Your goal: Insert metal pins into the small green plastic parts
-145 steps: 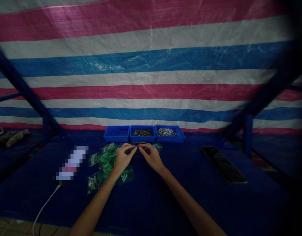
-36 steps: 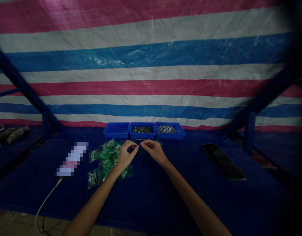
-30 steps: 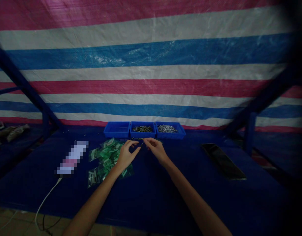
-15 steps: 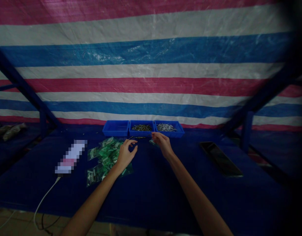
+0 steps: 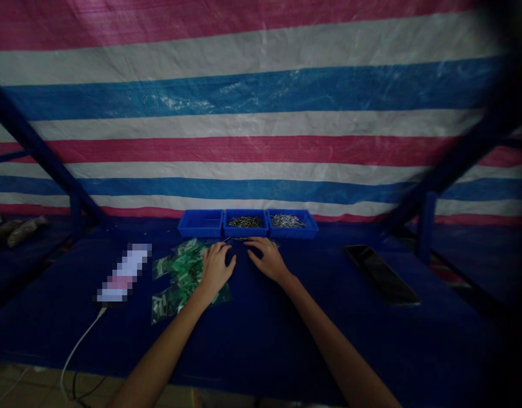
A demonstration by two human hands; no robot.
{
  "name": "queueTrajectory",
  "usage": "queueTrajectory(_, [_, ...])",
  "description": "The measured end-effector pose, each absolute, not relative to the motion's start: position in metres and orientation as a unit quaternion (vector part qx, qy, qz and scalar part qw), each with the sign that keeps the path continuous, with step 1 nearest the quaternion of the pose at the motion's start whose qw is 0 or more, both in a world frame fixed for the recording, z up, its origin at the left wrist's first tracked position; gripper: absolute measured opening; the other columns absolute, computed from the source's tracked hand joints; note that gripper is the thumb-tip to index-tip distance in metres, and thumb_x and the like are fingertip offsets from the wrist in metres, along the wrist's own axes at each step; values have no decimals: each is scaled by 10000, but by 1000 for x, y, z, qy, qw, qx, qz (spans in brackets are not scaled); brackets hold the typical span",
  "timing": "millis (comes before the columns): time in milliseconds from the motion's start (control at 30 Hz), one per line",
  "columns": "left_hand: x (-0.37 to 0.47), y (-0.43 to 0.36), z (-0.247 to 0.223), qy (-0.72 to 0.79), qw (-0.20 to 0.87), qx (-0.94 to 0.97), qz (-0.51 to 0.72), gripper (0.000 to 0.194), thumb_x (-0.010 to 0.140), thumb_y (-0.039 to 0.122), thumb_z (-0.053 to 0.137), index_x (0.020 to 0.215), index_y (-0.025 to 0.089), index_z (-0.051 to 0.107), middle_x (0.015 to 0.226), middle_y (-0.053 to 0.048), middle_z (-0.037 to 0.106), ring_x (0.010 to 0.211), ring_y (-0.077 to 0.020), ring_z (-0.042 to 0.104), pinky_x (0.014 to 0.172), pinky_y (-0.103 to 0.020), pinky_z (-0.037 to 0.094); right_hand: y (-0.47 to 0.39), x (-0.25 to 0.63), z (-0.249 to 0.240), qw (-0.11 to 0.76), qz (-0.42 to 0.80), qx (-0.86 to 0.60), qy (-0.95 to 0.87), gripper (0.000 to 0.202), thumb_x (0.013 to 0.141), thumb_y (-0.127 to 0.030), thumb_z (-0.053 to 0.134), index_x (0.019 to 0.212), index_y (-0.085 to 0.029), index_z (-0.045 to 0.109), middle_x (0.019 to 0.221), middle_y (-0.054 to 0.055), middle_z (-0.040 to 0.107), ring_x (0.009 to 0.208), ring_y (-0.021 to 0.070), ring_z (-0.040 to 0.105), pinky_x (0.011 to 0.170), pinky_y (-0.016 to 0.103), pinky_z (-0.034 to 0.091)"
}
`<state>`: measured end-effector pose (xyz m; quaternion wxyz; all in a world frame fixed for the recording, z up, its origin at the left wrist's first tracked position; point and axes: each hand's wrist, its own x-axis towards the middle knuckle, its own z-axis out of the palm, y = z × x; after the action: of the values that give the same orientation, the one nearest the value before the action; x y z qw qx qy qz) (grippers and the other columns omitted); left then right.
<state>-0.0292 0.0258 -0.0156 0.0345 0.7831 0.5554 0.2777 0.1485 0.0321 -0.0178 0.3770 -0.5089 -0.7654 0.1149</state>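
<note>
My left hand (image 5: 217, 265) is beside a pile of green and clear plastic bags (image 5: 186, 269), its fingers and thumb apart. My right hand (image 5: 267, 258) reaches in from the right, thumb apart from the fingers, with nothing seen in it. A few thin dark screws (image 5: 239, 239) lie near the fingertips of both hands, in front of the bins. Behind them stand three blue bins: the left one (image 5: 200, 223) shows nothing inside, the middle one holds dark brassy screws (image 5: 245, 221), and the right one holds silvery screws (image 5: 287, 221).
A phone with a lit, pixelated screen (image 5: 124, 273) and a white cable (image 5: 80, 343) lies on the left. A dark phone (image 5: 382, 274) lies on the right of the blue table (image 5: 261, 345). Blue frame bars rise at both sides before a striped sheet (image 5: 261, 124).
My right hand has moved left and down, nearer my left hand, and its pinched fingers have spread. A clear bag by it is now mostly hidden. My left hand has shifted slightly.
</note>
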Motion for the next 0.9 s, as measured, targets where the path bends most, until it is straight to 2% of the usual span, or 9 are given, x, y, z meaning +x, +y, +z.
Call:
queueTrajectory(133, [-33, 30, -22, 552, -9, 801, 233, 494, 801, 388, 469, 1238, 163, 417, 1335, -136, 383, 1243, -286, 302, 956, -456, 284, 28, 142, -20, 339, 94, -507, -786, 240, 805, -238, 493, 1017, -250, 606, 1115, 48, 587, 1055, 215, 492, 876, 409, 344])
queueTrajectory(233, [-33, 33, -27, 537, -12, 815, 215, 551, 800, 432, 456, 1278, 169, 373, 1385, -133, 307, 1283, -286, 233, 981, -451, 263, 28, 141, -21, 346, 86, -504, -787, 212, 819, -234, 476, 978, -240, 617, 1065, 49, 606, 1016, 200, 512, 867, 385, 348])
queueTrajectory(400, [-33, 35, -30, 518, -12, 824, 227, 484, 795, 448, 461, 1191, 170, 478, 1283, -134, 449, 1226, -288, 331, 985, -448, 254, 28, 142, -20, 359, 74, -522, -770, 187, 815, -226, 484, 934, -243, 627, 1047, 48, 606, 1001, 209, 513, 847, 394, 352])
queueTrajectory(567, [-32, 37, -26, 503, 4, 822, 266, 285, 822, 318, 461, 1032, 174, 590, 1072, -100, 587, 1050, -241, 487, 915, -408, 310, 29, 142, -21, 366, 69, -514, -773, 180, 812, -200, 484, 912, -233, 631, 1018, 51, 611, 973, 204, 517, 827, 377, 362])
queueTrajectory(700, [-32, 37, -21, 488, 33, 830, 267, 170, 803, 199, 492, 865, 211, 650, 907, -44, 633, 905, -199, 537, 851, -381, 320, 29, 141, -22, 363, 66, -513, -775, 180, 811, -194, 483, 904, -229, 633, 1009, 52, 607, 956, 202, 516, 813, 365, 367])
queueTrajectory(900, [-29, 35, -19, 491, 66, 827, 265, 182, 759, 129, 532, 828, 244, 656, 838, -6, 660, 843, -186, 547, 795, -363, 317, 24, 137, -22, 325, 73, -492, -804, 232, 816, -204, 481, 1014, -238, 598, 1089, 46, 577, 1012, 205, 485, 839, 369, 357])
